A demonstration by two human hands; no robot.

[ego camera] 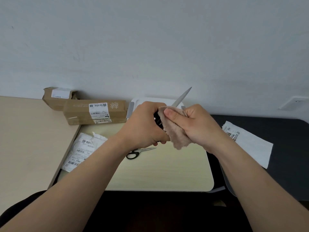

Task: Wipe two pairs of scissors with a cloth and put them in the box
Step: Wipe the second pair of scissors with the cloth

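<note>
Your forearms [75, 186] meet at the work: left hand [143, 124] grips the scissors [182, 97] by the black handles, right hand [195, 126] pinches the cloth [177, 133] round the blade base. Blades point up-right, away from you; wipe tipward. The box [147, 99] sits just behind.

Single view, a wide-angle cam worn on the person's head. It faces forward and tilts down, so the wall [150, 39] fills the top half toward 12 o'clock and the small table [167, 173] sits below centre. It's pretty close in: the arms enter from 7 and 5 o'clock, and the left hand [143, 124] and right hand [197, 126] meet just about mid-frame, right under the lens.
</note>
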